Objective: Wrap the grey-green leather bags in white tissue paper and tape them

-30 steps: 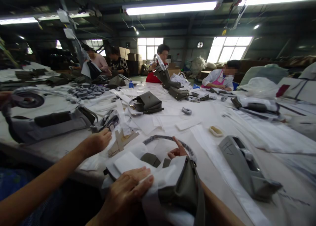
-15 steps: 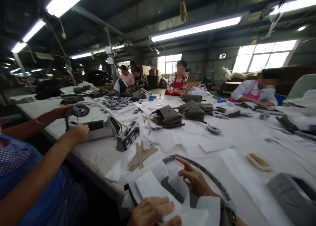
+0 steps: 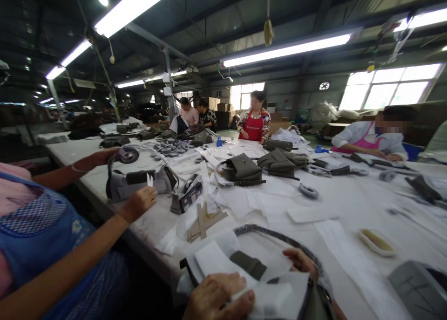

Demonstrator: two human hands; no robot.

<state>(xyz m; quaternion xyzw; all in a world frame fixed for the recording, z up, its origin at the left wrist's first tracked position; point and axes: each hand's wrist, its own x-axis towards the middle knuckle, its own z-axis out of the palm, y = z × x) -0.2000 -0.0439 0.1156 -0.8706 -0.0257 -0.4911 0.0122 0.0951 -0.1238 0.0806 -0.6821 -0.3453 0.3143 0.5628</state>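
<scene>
One arched handle (image 3: 275, 234), perhaps film-wrapped

My left hand (image 3: 221, 296) lies palm down over the near side of the dark bag (image 3: 319, 303), fingers extended, thumb apart. My right hand (image 3: 301, 262) sits at its far right edge, fingers bent, wrist hidden.
</scene>
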